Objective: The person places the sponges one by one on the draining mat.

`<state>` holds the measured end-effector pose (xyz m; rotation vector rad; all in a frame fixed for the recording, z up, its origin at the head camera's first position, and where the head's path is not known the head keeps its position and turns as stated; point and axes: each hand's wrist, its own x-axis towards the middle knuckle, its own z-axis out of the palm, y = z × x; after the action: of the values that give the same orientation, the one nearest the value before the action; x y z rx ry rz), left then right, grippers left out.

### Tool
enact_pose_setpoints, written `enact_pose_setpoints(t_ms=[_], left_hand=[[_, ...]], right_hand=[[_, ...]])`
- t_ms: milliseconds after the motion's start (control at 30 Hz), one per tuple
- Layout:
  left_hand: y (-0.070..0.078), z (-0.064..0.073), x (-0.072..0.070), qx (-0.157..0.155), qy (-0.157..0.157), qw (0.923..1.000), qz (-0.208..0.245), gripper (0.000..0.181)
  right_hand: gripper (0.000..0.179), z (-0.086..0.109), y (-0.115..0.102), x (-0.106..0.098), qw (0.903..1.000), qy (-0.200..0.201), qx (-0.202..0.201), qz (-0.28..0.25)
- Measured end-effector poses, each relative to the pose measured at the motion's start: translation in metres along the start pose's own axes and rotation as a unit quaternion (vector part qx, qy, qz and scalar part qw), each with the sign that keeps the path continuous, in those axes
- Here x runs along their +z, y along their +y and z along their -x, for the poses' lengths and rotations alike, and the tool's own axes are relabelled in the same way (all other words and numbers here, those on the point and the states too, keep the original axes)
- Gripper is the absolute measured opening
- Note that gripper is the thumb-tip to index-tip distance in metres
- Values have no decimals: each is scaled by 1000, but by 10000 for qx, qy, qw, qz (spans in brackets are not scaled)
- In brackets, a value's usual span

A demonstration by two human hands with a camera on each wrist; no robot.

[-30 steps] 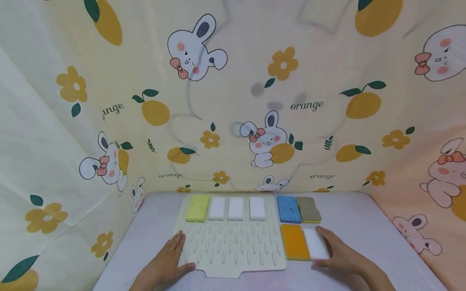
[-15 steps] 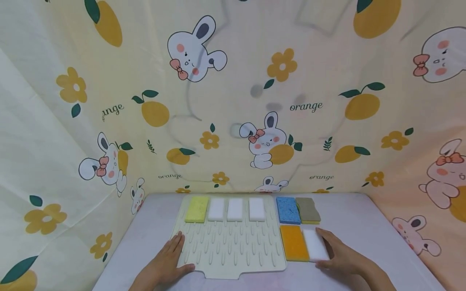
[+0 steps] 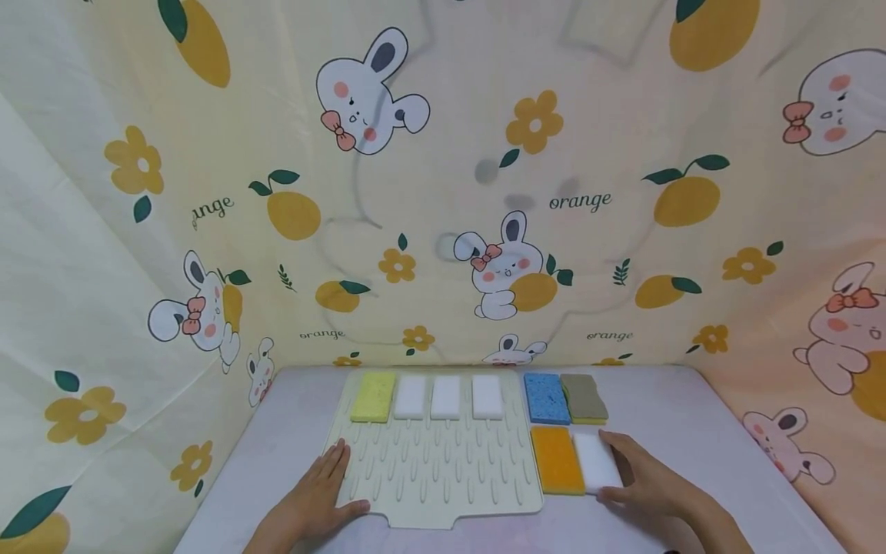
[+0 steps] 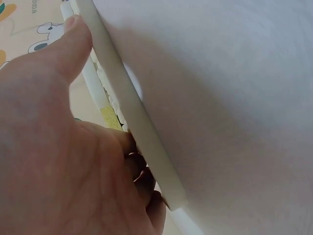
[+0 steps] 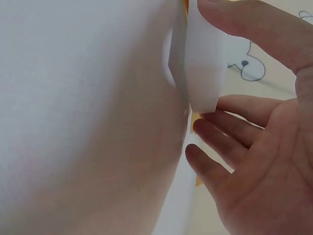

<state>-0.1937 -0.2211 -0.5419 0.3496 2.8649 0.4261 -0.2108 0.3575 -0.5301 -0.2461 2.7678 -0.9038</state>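
A white sponge (image 3: 597,463) lies at the right, beside the orange sponge (image 3: 557,460). My right hand (image 3: 647,478) pinches it, fingers at its far right corner and thumb at its near end. In the right wrist view the white sponge (image 5: 205,63) sits between thumb and index finger, with the other fingers spread below. My left hand (image 3: 314,492) rests at the left edge of a pale ridged mat (image 3: 443,469), fingers extended along it and thumb on its near edge. Along the mat's back stand a yellow sponge (image 3: 373,398) and three white sponges (image 3: 411,398) in a row.
Behind the orange sponge lie a blue sponge (image 3: 547,398) and a grey-topped sponge (image 3: 584,398). All rests on a pale table (image 3: 681,431). A curtain (image 3: 443,154) printed with rabbits and oranges hangs behind and at both sides.
My right thumb has shifted a little onto the near end of the white sponge it pinches. The left hand and the mat have stayed in place.
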Motion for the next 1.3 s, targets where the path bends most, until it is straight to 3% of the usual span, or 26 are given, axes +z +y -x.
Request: enact_pose_setpoints(t_ms=[167,400,567,667,833,1300], left_hand=[[0,1,-1,-47,-2,10000,9,114],[-3,1,-1,-13,-27,10000,-18,115],[-5,0,-1,24,-26,10000,12,115],[-5,0,-1,24,-25,10000,12,115],[-5,-1,0,-22,-24,10000,58,115],[-4,-1,0,-7,-60,9999,123,118]], right_hand=[[112,2,-2,-3,9997,98,-204,26],[116,0,-6,-9,9999,-16,125,43],[111,3,-8,-9,9997,149,-176,-35],[111,3,-11,-5,9992,221,-318,-124],[111,-2,-20,5,9994,245,-211,-155],[106,-26,-57,36,9930,784,-837,-296]])
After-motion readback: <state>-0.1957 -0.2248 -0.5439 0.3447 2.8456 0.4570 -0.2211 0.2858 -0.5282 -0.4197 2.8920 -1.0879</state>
